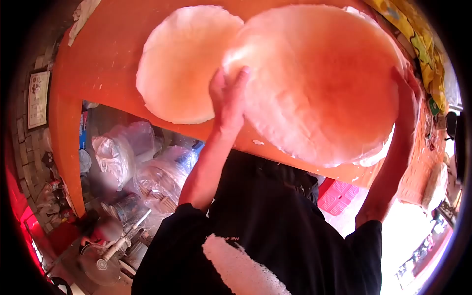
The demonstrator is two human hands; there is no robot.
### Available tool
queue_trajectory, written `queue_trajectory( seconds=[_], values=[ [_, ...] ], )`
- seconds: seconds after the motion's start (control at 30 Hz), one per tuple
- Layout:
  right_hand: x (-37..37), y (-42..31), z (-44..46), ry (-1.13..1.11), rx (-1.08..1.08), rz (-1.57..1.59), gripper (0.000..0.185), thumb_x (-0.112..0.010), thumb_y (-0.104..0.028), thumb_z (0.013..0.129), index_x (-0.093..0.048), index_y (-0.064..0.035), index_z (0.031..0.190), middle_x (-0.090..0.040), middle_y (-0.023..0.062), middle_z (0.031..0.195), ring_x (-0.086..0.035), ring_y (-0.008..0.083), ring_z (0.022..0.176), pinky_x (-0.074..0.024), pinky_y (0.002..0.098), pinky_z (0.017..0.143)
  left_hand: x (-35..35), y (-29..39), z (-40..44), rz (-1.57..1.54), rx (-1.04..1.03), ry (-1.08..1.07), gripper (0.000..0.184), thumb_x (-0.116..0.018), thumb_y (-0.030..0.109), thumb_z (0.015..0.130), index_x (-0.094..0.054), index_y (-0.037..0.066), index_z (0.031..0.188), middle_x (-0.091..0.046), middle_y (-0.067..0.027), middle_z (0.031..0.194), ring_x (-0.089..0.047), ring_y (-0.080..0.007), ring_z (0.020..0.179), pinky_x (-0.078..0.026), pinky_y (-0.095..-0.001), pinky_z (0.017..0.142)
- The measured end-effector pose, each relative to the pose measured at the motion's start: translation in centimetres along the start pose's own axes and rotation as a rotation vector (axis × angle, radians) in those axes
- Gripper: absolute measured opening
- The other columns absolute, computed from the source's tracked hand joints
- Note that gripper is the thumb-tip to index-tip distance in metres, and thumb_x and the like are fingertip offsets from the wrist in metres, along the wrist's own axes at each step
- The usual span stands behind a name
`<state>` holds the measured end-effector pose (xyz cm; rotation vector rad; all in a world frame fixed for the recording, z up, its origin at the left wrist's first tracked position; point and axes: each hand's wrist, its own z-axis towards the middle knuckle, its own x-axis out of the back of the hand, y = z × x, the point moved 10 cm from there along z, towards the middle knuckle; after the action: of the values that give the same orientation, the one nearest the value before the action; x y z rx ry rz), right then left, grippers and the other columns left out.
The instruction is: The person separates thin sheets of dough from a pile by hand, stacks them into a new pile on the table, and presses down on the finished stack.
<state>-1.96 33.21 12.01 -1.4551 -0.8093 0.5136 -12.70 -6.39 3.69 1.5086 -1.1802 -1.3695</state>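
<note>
A large round thin white sheet (319,83), through which the orange table shows, is held up between my two hands. My left hand (230,96) grips its left edge, thumb on the near face and the other fingers partly hidden. At the sheet's right edge, my right hand (407,91) holds the rim, its fingers mostly behind or along it. A smaller round white sheet (182,64) lies flat on the orange table (103,64), to the left of my left hand. Part of another white layer (376,156) shows below the large sheet's lower right edge.
Yellow patterned cloth (423,44) lies along the table's right side. Under the table are plastic-wrapped bundles (123,152). A framed sheet (38,100) stands against bricks at left. A fan-like round object (101,265) is at lower left, a pink plastic piece (337,196) below the table edge.
</note>
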Motion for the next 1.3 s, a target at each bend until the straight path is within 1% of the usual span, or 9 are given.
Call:
queue_trajectory(
  seconds=[0.27, 0.37, 0.57, 0.63, 0.93, 1.0, 1.13, 1.23, 1.3],
  values=[
    [-21.3, -2.7, -0.3, -0.245, 0.041, 0.100, 0.030, -0.071, -0.025, 0.080, -0.067, -0.0020, 0.100, -0.064, 0.0016, 0.082, -0.057, 0.0098, 0.073, -0.0461, 0.0247, 0.063, 17.8, 10.0, 6.3, 0.011, -0.095, 0.193, 0.037, -0.063, 0.009, 0.086, -0.055, -0.003, 0.120, -0.062, -0.0119, 0.111, -0.062, -0.0223, 0.097, -0.053, -0.0342, 0.082],
    [-29.9, 4.4, 0.7, -0.382, 0.079, 0.091, 0.025, -0.073, -0.027, 0.078, -0.064, -0.0037, 0.083, -0.056, -0.0035, 0.070, -0.049, 0.0074, 0.063, -0.0360, 0.0249, 0.053, 25.0, 8.1, 8.5, 0.085, -0.077, 0.250, 0.038, -0.064, 0.011, 0.086, -0.055, -0.003, 0.120, -0.062, -0.0111, 0.112, -0.061, -0.0207, 0.099, -0.051, -0.0342, 0.084],
    [-34.5, 11.2, -2.0, -0.507, -0.132, -0.150, 0.048, -0.077, -0.038, 0.072, -0.064, -0.0001, 0.098, -0.064, 0.0028, 0.078, -0.060, 0.0153, 0.069, -0.0473, 0.0312, 0.062, 38.1, 1.6, 11.6, 0.372, 0.106, 0.417, 0.039, -0.067, 0.014, 0.085, -0.055, -0.004, 0.117, -0.061, -0.0103, 0.113, -0.059, -0.0186, 0.099, -0.048, -0.0319, 0.087],
    [-31.5, 10.1, -0.2, -0.219, 0.197, -0.414, 0.060, -0.077, -0.043, 0.071, -0.061, 0.0015, 0.107, -0.066, 0.0091, 0.082, -0.064, 0.0208, 0.078, -0.0505, 0.0335, 0.069, 36.6, 3.1, 10.1, 0.330, 0.096, 0.435, 0.033, -0.065, 0.019, 0.088, -0.060, -0.002, 0.113, -0.063, -0.0107, 0.112, -0.061, -0.0205, 0.101, -0.050, -0.0311, 0.085],
    [-33.3, 9.7, -3.5, -0.187, 0.094, -0.365, 0.064, -0.068, -0.049, 0.076, -0.053, -0.0123, 0.125, -0.066, 0.0106, 0.089, -0.063, 0.0263, 0.086, -0.0471, 0.0380, 0.078, 30.8, 0.5, 10.6, 0.120, 0.138, 0.244, 0.050, -0.044, 0.031, 0.098, -0.040, -0.002, 0.135, -0.049, -0.0147, 0.132, -0.051, -0.0257, 0.119, -0.041, -0.0365, 0.100],
    [-33.5, 10.6, -3.6, -0.245, 0.013, -0.395, 0.068, -0.066, -0.046, 0.082, -0.046, -0.0106, 0.136, -0.058, 0.0131, 0.126, -0.054, 0.0267, 0.118, -0.0420, 0.0344, 0.097, 30.5, 0.7, 10.8, 0.216, 0.084, 0.264, 0.049, -0.044, 0.030, 0.098, -0.040, -0.003, 0.135, -0.049, -0.0145, 0.132, -0.051, -0.0254, 0.118, -0.041, -0.0362, 0.100],
    [-34.2, 12.2, -2.5, -0.199, 0.025, -0.318, 0.063, -0.064, -0.046, 0.082, -0.050, -0.0095, 0.132, -0.062, 0.0127, 0.120, -0.056, 0.0295, 0.113, -0.0437, 0.0374, 0.094, 33.5, 0.1, 11.4, 0.423, 0.016, 0.328, 0.044, -0.047, 0.026, 0.096, -0.046, -0.003, 0.129, -0.053, -0.0153, 0.126, -0.053, -0.0246, 0.113, -0.042, -0.0358, 0.097],
    [-34.0, 11.9, -3.2, 0.187, 0.483, -0.632, 0.061, -0.065, -0.045, 0.079, -0.051, -0.0038, 0.122, -0.062, 0.0166, 0.097, -0.057, 0.0372, 0.083, -0.0476, 0.0455, 0.079, 34.2, -1.1, 12.3, 0.398, 0.050, 0.322, 0.045, -0.049, 0.029, 0.094, -0.051, -0.004, 0.125, -0.055, -0.0160, 0.124, -0.056, -0.0247, 0.109, -0.046, -0.0381, 0.092],
    [-33.4, 10.5, -3.5, -0.016, 0.315, -0.552, 0.072, -0.063, -0.046, 0.081, -0.041, 0.0033, 0.129, -0.060, 0.0236, 0.104, -0.058, 0.0404, 0.090, -0.0475, 0.0448, 0.081, 30.9, 0.5, 11.1, 0.315, 0.062, 0.264, 0.045, -0.049, 0.029, 0.093, -0.052, -0.004, 0.124, -0.055, -0.0163, 0.124, -0.056, -0.0264, 0.110, -0.047, -0.0394, 0.093]
  ],
)
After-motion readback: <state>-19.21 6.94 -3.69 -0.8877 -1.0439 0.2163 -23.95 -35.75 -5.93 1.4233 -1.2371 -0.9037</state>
